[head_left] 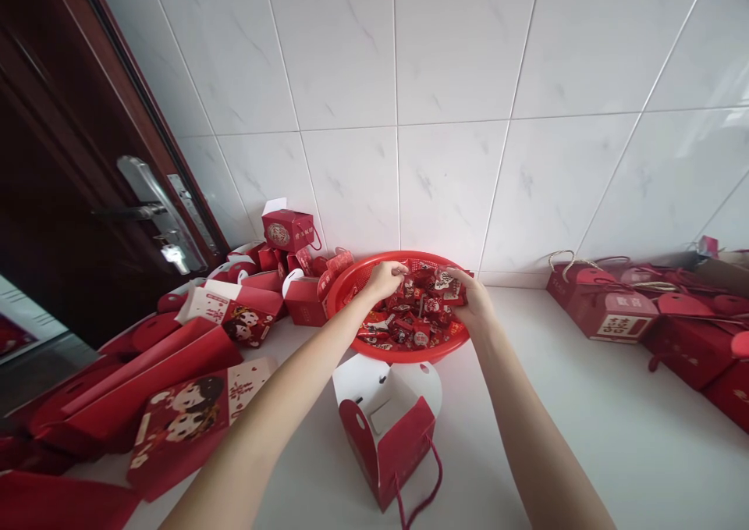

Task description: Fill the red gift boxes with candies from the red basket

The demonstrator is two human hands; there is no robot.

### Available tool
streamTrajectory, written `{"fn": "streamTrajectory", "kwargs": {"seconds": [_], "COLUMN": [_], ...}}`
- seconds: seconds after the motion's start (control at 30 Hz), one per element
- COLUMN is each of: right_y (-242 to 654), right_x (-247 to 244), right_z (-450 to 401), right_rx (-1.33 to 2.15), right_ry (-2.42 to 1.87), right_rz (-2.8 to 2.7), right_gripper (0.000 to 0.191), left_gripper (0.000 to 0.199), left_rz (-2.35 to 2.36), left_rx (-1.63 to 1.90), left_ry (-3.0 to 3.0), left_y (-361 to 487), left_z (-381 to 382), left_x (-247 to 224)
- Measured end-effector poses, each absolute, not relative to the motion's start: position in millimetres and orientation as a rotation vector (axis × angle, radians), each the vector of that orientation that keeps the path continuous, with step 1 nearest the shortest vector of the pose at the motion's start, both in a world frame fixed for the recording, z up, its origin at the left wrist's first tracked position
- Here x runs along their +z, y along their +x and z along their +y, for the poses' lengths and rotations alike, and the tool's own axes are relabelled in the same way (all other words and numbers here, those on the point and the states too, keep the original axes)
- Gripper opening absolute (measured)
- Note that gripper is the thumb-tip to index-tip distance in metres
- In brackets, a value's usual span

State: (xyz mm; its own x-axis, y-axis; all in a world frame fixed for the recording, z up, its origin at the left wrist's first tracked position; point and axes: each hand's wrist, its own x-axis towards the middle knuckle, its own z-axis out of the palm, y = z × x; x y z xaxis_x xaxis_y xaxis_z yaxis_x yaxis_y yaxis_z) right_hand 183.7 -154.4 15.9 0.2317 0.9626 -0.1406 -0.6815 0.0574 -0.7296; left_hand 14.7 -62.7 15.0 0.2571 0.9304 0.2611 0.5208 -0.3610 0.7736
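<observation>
A red plastic basket (pixel 403 353) full of wrapped candies (pixel 418 307) stands against the wall. Over its left side is my left hand (pixel 385 279), its fingers drawn together; what they hold, if anything, is too small to make out. At the basket's right rim my right hand (pixel 475 304) has its fingers and thumb closed around a red-and-white wrapped candy (pixel 448 284). Just in front of the basket, between my forearms, sits a red gift box (pixel 403 444) with a white inside. Its top flaps stand apart, and a dark red cord handle hangs off its front.
Many red gift boxes (pixel 257 311) crowd the left side, one small box (pixel 288 229) perched on top. More boxes with cord handles (pixel 620 315) line the right side of the white tabletop (pixel 562 382). A dark door (pixel 76 140) with keys in its lock is at left.
</observation>
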Motion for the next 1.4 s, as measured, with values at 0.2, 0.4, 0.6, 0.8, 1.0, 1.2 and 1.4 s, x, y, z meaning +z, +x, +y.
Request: {"fn": "streamTrajectory", "kwargs": {"seconds": [0.2,0.4,0.6,0.8,1.0,1.2,1.4], "right_y": [185.6,184.9,184.0,181.9,181.8,182.3,184.6], "right_x": [16.9,18.4,19.2,20.7,20.5,18.5,13.7], "right_z": [-156.2,-157.2,-157.5,-160.0,-161.9,-160.1,-154.8], "right_rx": [1.343,1.327,1.34,1.306,1.334,1.315,1.332], "right_ry": [-0.818,-0.822,-0.83,-0.812,-0.827,-0.789,-0.764], "right_rz": [-0.471,-0.446,-0.482,-0.521,-0.548,-0.537,-0.515], "right_gripper": [0.009,0.011,0.009,0.008,0.015,0.011,0.012], "left_gripper": [0.034,0.034,0.032,0.028,0.031,0.044,0.033], "left_rz": [1.291,1.267,1.248,1.2,1.2,1.247,1.256], "left_rx": [0.969,0.988,1.014,1.054,1.112,1.054,0.881], "left_ry": [1.987,1.952,1.925,1.93,1.968,2.075,2.288], "left_y": [16.7,16.7,16.7,16.9,15.3,15.7,15.9], "left_z": [-67.5,-67.9,-64.2,-61.8,-62.6,-63.6,-69.1], "left_x": [16.9,17.7,13.7,12.0,14.5,15.3,14.5]}}
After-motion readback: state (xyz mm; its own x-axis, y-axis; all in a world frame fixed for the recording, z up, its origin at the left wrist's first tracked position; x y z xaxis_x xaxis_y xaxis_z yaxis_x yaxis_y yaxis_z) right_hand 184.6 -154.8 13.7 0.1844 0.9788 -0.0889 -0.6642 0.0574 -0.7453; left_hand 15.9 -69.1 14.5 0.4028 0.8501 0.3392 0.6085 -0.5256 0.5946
